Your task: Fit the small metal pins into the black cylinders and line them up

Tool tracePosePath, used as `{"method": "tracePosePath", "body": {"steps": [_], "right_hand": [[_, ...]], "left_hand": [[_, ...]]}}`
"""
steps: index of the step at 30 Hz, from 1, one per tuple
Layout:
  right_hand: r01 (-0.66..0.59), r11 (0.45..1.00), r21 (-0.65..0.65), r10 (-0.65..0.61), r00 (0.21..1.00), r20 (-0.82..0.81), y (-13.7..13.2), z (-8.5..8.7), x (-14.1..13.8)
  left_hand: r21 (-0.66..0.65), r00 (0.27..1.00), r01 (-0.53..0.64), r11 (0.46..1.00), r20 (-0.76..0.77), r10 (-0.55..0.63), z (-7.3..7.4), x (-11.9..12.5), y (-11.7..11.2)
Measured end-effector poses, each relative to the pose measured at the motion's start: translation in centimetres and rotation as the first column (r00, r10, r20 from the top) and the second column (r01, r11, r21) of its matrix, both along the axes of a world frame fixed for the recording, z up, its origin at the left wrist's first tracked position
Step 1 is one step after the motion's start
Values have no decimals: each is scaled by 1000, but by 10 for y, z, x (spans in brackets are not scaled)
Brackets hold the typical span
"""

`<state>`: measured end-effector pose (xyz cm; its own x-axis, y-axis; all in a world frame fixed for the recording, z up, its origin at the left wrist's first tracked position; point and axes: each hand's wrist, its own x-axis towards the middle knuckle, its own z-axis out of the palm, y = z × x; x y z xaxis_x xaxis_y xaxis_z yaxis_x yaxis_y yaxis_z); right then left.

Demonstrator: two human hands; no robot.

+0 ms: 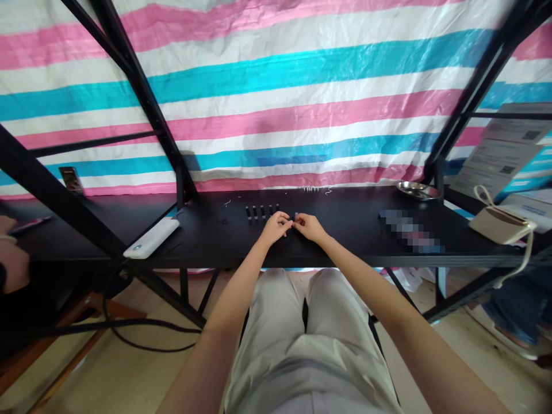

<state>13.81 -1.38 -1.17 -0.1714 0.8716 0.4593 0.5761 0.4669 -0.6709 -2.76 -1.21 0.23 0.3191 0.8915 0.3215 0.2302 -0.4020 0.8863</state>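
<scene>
My left hand (276, 226) and my right hand (309, 226) meet over the black table (345, 230), their fingertips nearly touching. Both are closed in a pinch. Whatever sits between the fingers is small and dark, and I cannot make out its kind. Just beyond my left hand stands a row of several small black sticks (255, 213) with pale ends, the rightmost close to my fingers. Farther back lies a line of small white pieces (311, 189), too tiny to name.
On the left lies a white power-strip-like box (153, 237). A shiny metal dish (417, 190) sits at the back right, with a blurred-out item (411, 232) before it. A cream purse (500, 223) is at the right end. Black frame posts flank the table; another person's arm (15, 261) shows far left.
</scene>
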Motion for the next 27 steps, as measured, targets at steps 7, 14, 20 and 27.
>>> {"method": "tracePosePath", "body": {"steps": [7,14,20,27], "right_hand": [[477,876,-70,-475,879,45,46,8,65],[577,796,-181,-555,816,160,69,6,100],[609,768,-198,-569,791,227,72,8,98],[550,760,-346,-456,831,318,69,20,100]], "left_hand": [[-11,997,-16,1000,-78,15,1,0,-1],[-51,995,-2,999,-101,-3,0,-1,0],[-45,992,1,999,-125,-6,0,-1,0],[-53,991,-2,999,-130,-5,3,0,-2]]}}
